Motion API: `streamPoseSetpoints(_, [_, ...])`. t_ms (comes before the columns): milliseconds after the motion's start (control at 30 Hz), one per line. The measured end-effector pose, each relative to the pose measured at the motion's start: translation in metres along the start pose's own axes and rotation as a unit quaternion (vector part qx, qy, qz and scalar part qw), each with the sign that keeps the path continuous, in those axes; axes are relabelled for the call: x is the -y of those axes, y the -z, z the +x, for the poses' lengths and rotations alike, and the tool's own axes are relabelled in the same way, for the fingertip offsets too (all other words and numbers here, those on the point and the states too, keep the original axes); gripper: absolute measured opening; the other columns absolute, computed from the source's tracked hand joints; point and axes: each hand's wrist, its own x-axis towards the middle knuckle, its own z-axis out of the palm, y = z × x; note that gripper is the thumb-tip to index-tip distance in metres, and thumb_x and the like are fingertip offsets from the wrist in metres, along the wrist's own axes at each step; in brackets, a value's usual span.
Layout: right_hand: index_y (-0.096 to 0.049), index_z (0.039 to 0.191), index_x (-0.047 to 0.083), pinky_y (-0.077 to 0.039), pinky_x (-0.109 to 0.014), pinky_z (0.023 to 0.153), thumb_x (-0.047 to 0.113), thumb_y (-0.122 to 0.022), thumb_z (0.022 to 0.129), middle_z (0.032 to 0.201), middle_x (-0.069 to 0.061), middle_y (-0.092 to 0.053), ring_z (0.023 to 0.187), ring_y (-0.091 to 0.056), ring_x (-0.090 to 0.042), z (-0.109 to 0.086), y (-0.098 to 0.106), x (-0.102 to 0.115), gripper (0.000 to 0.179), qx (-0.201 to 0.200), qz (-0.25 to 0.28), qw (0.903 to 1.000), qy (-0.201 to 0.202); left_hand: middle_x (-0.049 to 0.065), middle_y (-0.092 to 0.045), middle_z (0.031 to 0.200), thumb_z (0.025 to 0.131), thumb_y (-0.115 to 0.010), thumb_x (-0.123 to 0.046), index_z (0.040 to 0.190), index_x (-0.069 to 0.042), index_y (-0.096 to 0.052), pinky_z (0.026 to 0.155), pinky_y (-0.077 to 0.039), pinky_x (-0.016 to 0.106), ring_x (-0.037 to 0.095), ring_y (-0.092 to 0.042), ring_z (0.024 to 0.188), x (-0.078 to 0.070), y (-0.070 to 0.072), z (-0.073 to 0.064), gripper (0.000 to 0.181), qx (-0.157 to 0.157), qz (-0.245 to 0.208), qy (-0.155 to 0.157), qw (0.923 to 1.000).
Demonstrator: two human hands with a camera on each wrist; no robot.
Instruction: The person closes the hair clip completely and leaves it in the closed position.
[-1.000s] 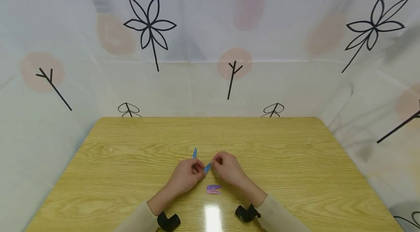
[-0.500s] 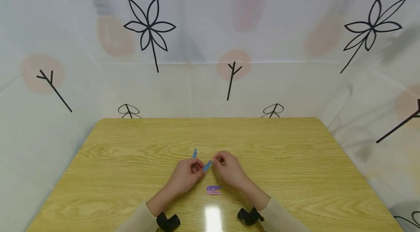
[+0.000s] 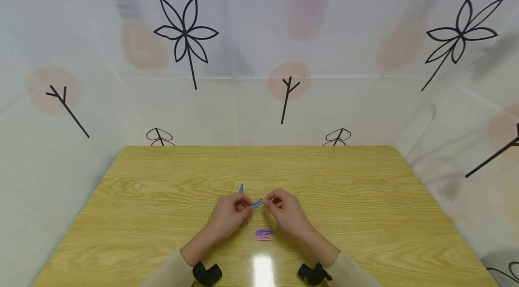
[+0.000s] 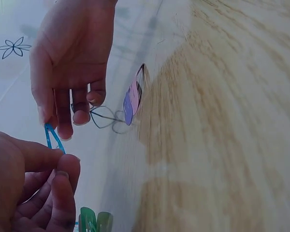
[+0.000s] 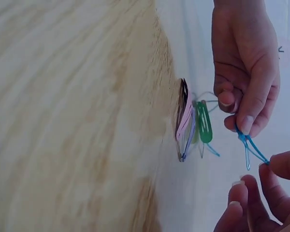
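A blue snap hair clip (image 3: 257,204) is held between my two hands above the table. My left hand (image 3: 230,214) pinches its broad end between thumb and forefinger. With thumb and fingertip, my right hand (image 3: 286,211) pinches the other end. In the right wrist view the clip (image 5: 251,147) is sprung apart, its inner and outer parts spread in a V. My right hand's fingers (image 5: 280,166) hold the tip of one part, while the other part's end hangs free. Just beyond my left hand, a second blue hair clip (image 3: 241,188) lies on the table, partly hidden.
A purple hair clip (image 3: 264,232) and a pink hair clip (image 3: 264,238) lie side by side in front of my hands. Green hair clips (image 5: 204,123) show in the wrist views. The wooden table (image 3: 344,188) backs onto a white patterned cloth (image 3: 243,111).
The clip between my hands has sprung from flat into two spread parts. My right hand and forearm have shifted slightly right and toward me; my left hand has barely moved.
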Motion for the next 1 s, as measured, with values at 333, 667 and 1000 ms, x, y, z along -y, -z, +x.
streamPoseSetpoints(333, [-0.069, 0.09, 0.011, -0.048, -0.026, 0.066, 0.01, -0.072, 0.092, 0.089, 0.002, -0.064, 0.081, -0.059, -0.017, -0.0012, 0.002, 0.0009, 0.004, -0.006, 0.022, 0.9997, 0.004, -0.006, -0.063, 0.077, 0.092, -0.072, -0.014, 0.091, -0.011, -0.07, 0.055, -0.05, 0.024, 0.007, -0.061, 0.063, 0.0019, -0.0008, 0.0019, 0.004, -0.004, -0.001, -0.016, 0.9999])
streamPoseSetpoints(667, [-0.068, 0.088, 0.015, -0.048, -0.028, 0.068, 0.011, -0.07, 0.094, 0.082, 0.007, -0.063, 0.082, -0.06, -0.014, -0.0011, 0.0009, -0.0035, 0.008, -0.03, 0.017, 0.9994, 0.002, -0.005, -0.067, 0.081, 0.092, -0.074, -0.016, 0.094, -0.012, -0.072, 0.054, -0.051, 0.026, 0.01, -0.064, 0.066, -0.0019, -0.0012, -0.0003, 0.006, 0.01, -0.02, -0.01, 0.9997])
streamPoseSetpoints(1000, [-0.068, 0.087, 0.016, -0.047, -0.027, 0.066, 0.01, -0.072, 0.092, 0.081, 0.007, -0.062, 0.08, -0.06, -0.013, -0.0033, 0.0008, -0.0036, 0.009, -0.034, 0.027, 0.999, -0.008, 0.005, -0.068, 0.075, 0.094, -0.071, -0.015, 0.092, -0.009, -0.073, 0.051, -0.048, 0.025, 0.017, -0.064, 0.061, -0.0033, -0.0024, -0.0017, 0.007, -0.008, -0.043, -0.014, 0.9989])
